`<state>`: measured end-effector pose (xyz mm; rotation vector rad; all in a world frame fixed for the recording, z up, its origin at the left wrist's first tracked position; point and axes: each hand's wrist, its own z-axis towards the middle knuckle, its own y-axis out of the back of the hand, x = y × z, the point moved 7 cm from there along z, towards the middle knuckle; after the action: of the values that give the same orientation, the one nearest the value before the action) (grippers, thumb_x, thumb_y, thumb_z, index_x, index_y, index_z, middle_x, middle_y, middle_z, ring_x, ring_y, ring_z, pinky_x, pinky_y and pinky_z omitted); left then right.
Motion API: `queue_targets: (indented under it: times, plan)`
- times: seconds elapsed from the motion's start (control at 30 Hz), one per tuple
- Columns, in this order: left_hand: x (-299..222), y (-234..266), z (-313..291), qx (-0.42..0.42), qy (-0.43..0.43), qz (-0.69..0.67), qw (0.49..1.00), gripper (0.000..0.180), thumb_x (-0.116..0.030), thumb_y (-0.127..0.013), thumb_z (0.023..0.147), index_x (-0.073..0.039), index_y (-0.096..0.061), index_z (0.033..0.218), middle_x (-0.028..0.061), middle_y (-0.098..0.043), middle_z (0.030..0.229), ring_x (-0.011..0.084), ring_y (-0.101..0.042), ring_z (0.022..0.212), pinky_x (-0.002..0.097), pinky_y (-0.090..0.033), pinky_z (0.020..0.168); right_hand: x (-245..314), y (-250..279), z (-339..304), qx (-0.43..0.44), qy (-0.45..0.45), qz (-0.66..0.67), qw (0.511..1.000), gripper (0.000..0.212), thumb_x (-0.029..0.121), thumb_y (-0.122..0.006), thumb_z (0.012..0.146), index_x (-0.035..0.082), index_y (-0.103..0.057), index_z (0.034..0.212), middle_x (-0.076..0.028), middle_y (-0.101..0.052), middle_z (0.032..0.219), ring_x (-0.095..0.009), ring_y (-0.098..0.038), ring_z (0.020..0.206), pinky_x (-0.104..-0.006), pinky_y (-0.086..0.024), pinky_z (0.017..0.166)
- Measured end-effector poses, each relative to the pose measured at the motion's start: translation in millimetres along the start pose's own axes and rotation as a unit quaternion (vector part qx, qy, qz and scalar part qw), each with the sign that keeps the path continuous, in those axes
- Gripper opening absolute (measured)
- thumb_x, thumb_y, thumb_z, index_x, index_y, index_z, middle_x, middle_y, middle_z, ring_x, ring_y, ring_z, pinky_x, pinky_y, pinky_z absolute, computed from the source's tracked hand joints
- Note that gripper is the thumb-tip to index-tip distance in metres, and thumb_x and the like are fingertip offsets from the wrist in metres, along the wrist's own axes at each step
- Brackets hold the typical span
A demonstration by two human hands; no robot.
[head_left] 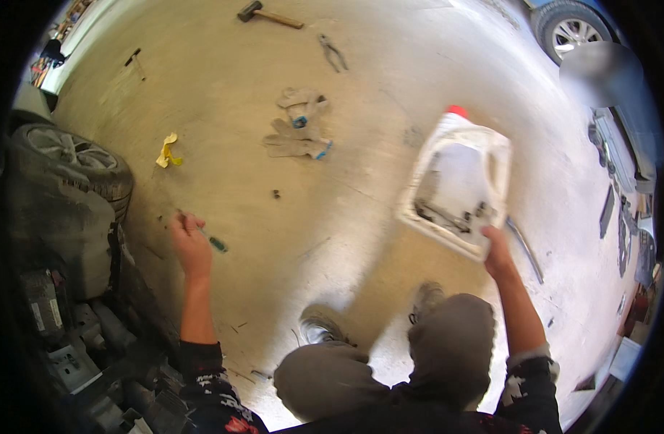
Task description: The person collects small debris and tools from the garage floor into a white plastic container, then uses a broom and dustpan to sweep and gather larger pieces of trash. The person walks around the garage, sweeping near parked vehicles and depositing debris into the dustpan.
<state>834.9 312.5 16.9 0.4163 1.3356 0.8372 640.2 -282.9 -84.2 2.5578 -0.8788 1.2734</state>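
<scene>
The right hand's fingers grip the lower right corner of a cut-open white plastic jug over the smooth floor; small dark parts lie along its near edge. The left hand's fingers curl by a green-handled tool; whether they hold it, I cannot tell.

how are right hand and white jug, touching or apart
Touching: the head view shows the right hand gripping the white jug at its lower right corner.
</scene>
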Motion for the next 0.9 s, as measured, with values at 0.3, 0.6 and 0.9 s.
queue_targets:
  times: [0.3,0.6,0.9]
  plan:
    - [-342,-127,-36,0.263,0.202,-0.369,0.868,0.018,-0.017,-0.051,0.091,-0.003,-0.052,0.102,0.0072,-0.059,0.084,0.0218,-0.062,0.082,0.0346,-0.049,0.072,53,-47,-41,0.110,-0.059,-0.004,0.992,0.048,0.011,-0.060,0.070,-0.004,-0.048,0.114,-0.008,-0.057,0.092,-0.016,-0.053,0.081,-0.0279,-0.043,0.074]
    - [-376,-115,-25,0.298,0.151,0.095,0.938,0.030,-0.024,-0.055,0.086,-0.002,-0.059,0.106,0.0147,-0.066,0.091,0.0239,-0.064,0.086,0.0337,-0.050,0.076,164,52,-95,0.065,-0.118,0.056,0.989,0.055,0.010,-0.058,0.068,-0.003,-0.043,0.120,-0.010,-0.055,0.104,-0.020,-0.052,0.096,-0.0307,-0.039,0.086]
    - [-401,-209,-93,0.557,0.236,-0.032,0.795,0.032,-0.024,-0.057,0.082,-0.001,-0.059,0.105,0.0145,-0.065,0.097,0.0249,-0.062,0.092,0.0329,-0.048,0.081,210,52,-55,0.013,-0.161,0.140,0.977,0.057,0.015,-0.056,0.071,-0.002,-0.041,0.123,-0.012,-0.055,0.111,-0.024,-0.052,0.102,-0.0349,-0.041,0.090]
